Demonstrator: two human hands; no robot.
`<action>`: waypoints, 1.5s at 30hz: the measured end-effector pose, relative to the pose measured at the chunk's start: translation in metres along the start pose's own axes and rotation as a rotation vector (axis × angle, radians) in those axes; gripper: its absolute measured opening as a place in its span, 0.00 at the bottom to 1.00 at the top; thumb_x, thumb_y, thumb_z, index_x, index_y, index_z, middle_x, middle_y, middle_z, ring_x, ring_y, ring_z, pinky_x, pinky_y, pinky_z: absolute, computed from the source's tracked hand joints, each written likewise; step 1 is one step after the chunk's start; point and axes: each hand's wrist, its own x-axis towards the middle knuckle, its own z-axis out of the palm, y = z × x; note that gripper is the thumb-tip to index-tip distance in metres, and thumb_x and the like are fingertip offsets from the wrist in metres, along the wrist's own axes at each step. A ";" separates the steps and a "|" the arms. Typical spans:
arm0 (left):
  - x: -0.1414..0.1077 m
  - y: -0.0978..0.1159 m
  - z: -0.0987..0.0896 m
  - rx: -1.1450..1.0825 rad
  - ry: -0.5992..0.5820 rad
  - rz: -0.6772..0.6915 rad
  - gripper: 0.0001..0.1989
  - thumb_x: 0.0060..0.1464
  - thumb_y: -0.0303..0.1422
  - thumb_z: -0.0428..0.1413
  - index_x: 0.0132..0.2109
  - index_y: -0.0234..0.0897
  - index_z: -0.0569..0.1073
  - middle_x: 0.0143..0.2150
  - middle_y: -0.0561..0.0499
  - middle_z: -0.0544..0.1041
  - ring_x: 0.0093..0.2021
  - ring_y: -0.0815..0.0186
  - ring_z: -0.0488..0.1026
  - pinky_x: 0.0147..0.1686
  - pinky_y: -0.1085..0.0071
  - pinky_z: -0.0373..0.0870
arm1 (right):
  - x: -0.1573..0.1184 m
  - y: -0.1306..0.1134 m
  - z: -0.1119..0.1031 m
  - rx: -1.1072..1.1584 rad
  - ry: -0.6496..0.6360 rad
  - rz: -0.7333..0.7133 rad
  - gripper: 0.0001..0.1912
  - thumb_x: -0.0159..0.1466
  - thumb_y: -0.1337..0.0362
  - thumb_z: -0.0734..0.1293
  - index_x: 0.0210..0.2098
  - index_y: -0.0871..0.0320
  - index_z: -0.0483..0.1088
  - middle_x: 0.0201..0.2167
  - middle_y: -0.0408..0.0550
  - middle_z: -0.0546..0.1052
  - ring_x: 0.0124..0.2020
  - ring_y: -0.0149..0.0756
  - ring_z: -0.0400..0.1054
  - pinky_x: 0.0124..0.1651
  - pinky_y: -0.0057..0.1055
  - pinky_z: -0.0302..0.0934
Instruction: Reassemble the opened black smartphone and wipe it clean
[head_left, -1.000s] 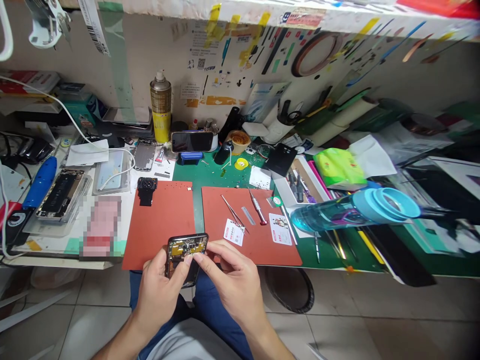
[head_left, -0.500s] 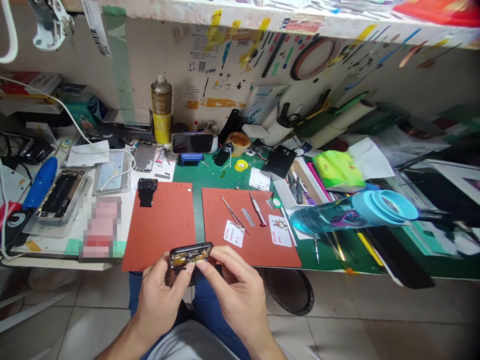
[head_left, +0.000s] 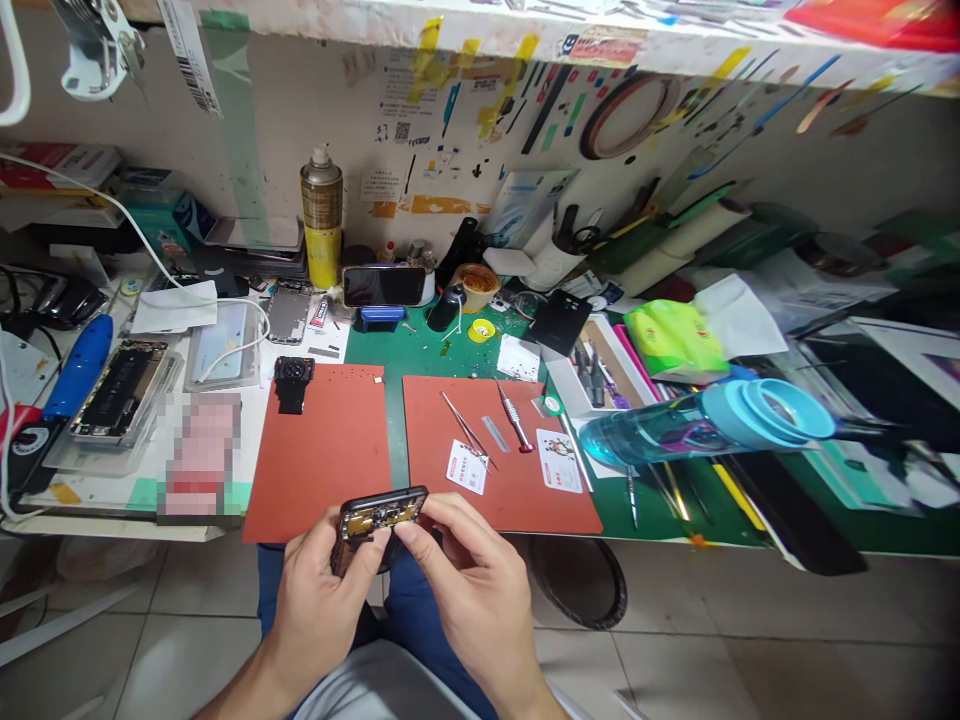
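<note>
An opened smartphone (head_left: 375, 512) is held tilted over my lap, just off the table's front edge, its inner parts showing. My left hand (head_left: 326, 585) is closed round its left side, the thumb resting on the inside. On the right side, my right hand (head_left: 476, 575) grips the phone's edge, thumb and fingers near its lower inner part. Whether a small piece lies under the thumbs is hidden. Beyond the hands, tweezers (head_left: 466, 428), a screwdriver (head_left: 515, 418) and two cards lie on the right red mat (head_left: 435, 505). A small black camera-like part (head_left: 293, 382) rests on the left mat (head_left: 319, 450).
A blue water bottle (head_left: 697, 425) lies at the right, beside a tool box (head_left: 600, 350). A spray can (head_left: 322, 220) and a propped phone (head_left: 384, 286) stand at the back. Left are another opened phone (head_left: 124, 390) and a blue-handled tool (head_left: 82, 365). A bin (head_left: 581, 585) stands below.
The phone has tipped slightly in my hands, and my right thumb has shifted a little to the right. Both hands keep their hold.
</note>
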 end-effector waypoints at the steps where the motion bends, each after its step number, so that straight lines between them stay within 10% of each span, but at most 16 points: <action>1: 0.000 0.000 0.000 0.002 0.004 -0.004 0.12 0.68 0.41 0.61 0.50 0.38 0.82 0.37 0.49 0.85 0.46 0.58 0.84 0.49 0.69 0.80 | 0.000 0.000 0.000 -0.008 0.006 0.005 0.06 0.70 0.60 0.73 0.40 0.55 0.82 0.37 0.50 0.82 0.37 0.40 0.76 0.38 0.32 0.70; 23: 0.004 0.006 0.003 -0.065 -0.005 -0.078 0.15 0.67 0.44 0.61 0.51 0.37 0.81 0.39 0.49 0.85 0.48 0.57 0.83 0.50 0.68 0.79 | -0.005 0.001 0.007 -0.190 0.108 -0.296 0.09 0.71 0.69 0.72 0.50 0.55 0.80 0.38 0.48 0.82 0.34 0.37 0.76 0.35 0.30 0.71; 34: 0.017 0.021 -0.004 -0.434 -0.293 -0.253 0.24 0.67 0.45 0.61 0.63 0.38 0.75 0.57 0.41 0.83 0.55 0.54 0.82 0.56 0.60 0.79 | 0.004 0.008 0.005 -0.127 0.024 0.056 0.11 0.72 0.55 0.71 0.47 0.54 0.82 0.37 0.48 0.80 0.36 0.38 0.73 0.40 0.33 0.69; 45: 0.012 0.016 -0.007 -0.318 -0.294 -0.191 0.21 0.72 0.45 0.55 0.63 0.39 0.76 0.56 0.44 0.83 0.54 0.56 0.80 0.52 0.64 0.78 | 0.006 0.008 0.013 -0.131 0.082 0.100 0.12 0.66 0.54 0.76 0.42 0.54 0.81 0.31 0.42 0.73 0.32 0.36 0.66 0.37 0.31 0.64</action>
